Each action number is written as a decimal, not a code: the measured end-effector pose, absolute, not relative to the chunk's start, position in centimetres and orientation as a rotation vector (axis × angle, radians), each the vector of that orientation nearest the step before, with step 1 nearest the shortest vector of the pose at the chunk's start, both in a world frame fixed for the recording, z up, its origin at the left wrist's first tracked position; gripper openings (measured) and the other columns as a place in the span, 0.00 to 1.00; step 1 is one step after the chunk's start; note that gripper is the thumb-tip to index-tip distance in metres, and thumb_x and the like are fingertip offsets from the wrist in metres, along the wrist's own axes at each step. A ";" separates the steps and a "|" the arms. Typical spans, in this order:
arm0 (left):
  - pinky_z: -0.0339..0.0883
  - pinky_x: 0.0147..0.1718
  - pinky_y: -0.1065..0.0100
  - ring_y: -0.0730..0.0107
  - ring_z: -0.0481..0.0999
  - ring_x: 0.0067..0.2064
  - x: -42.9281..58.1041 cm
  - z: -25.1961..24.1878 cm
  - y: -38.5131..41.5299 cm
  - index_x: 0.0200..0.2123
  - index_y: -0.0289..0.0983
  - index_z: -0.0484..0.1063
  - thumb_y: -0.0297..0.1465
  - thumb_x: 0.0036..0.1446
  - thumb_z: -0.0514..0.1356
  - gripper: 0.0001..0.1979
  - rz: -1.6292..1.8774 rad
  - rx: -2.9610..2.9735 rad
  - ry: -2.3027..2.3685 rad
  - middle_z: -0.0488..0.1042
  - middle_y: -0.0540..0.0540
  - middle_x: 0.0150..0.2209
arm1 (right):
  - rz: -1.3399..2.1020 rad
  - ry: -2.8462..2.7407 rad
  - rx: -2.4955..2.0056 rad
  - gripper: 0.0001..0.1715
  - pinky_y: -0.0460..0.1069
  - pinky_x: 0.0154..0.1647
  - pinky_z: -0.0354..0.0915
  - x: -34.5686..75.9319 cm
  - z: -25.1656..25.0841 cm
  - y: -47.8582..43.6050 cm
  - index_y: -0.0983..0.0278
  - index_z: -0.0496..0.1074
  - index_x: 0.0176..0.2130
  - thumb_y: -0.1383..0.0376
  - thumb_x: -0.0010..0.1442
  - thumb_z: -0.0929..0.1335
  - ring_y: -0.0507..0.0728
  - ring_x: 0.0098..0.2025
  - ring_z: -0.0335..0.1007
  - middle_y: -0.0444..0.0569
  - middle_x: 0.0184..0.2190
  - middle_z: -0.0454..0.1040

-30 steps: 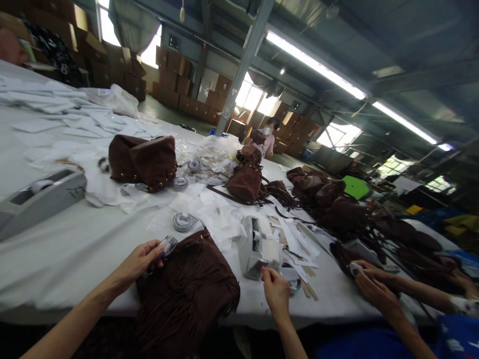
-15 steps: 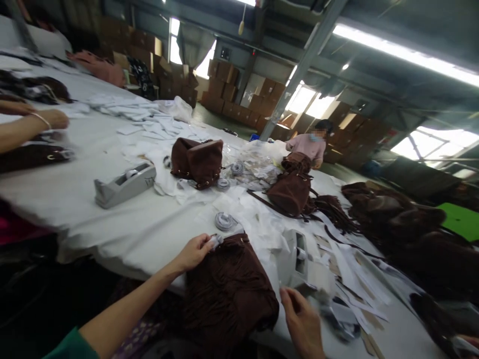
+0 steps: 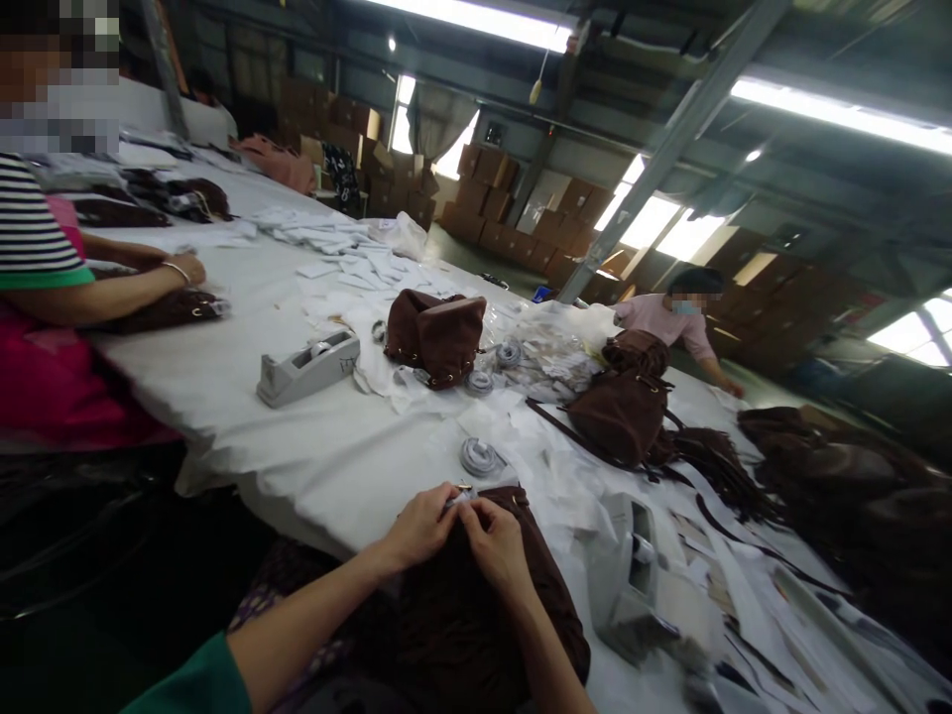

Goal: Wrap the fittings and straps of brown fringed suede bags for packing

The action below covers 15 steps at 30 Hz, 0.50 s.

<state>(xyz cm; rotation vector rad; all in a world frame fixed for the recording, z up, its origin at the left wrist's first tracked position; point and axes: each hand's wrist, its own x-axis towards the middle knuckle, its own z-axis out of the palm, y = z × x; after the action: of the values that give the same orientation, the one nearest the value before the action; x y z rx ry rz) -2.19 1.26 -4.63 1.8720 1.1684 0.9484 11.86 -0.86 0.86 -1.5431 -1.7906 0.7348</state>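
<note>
A dark brown fringed bag (image 3: pixel 546 570) lies at the table's front edge, its lower part partly behind my forearms. At its upper left corner, my left hand (image 3: pixel 420 531) pinches a small whitish wrapping (image 3: pixel 455 501) around a bit of the bag's metal fitting. The fingertips of my right hand (image 3: pixel 492 540) are closed against the same wrapping, touching my left fingers. Whether a piece of tape is between them is too small to tell. Just beyond the bag lies a coiled grey strip (image 3: pixel 482 457). To the right stands a grey tape dispenser (image 3: pixel 629 585).
Another tape dispenser (image 3: pixel 308 367) stands at left, beside a brown bag (image 3: pixel 438 337). A brown drawstring bag (image 3: pixel 617 407) and a dark brown pile (image 3: pixel 833 476) are to the right. One co-worker (image 3: pixel 45 268) handles a bag at left; another (image 3: pixel 673 312) stands across the table.
My right hand has moved left from beside the tape dispenser to meet my left hand at the bag's wrapped fitting. The view has swung left, bringing the co-worker there further into sight.
</note>
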 end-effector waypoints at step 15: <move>0.64 0.42 0.63 0.60 0.72 0.44 -1.2 -4.9 0.6 0.42 0.37 0.64 0.30 0.61 0.48 0.09 0.812 2.037 1.362 0.73 0.40 0.41 | 0.531 -1.602 -1.878 0.27 0.47 0.24 0.54 11.0 -1.6 0.2 0.61 0.69 0.14 0.47 0.53 0.65 0.55 0.20 0.67 0.47 0.15 0.72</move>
<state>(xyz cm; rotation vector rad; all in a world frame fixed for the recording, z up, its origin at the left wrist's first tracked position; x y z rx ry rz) -1.18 0.65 -4.90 2.0373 1.3622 0.8117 11.05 0.15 -1.62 -1.8783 -1.6021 0.5312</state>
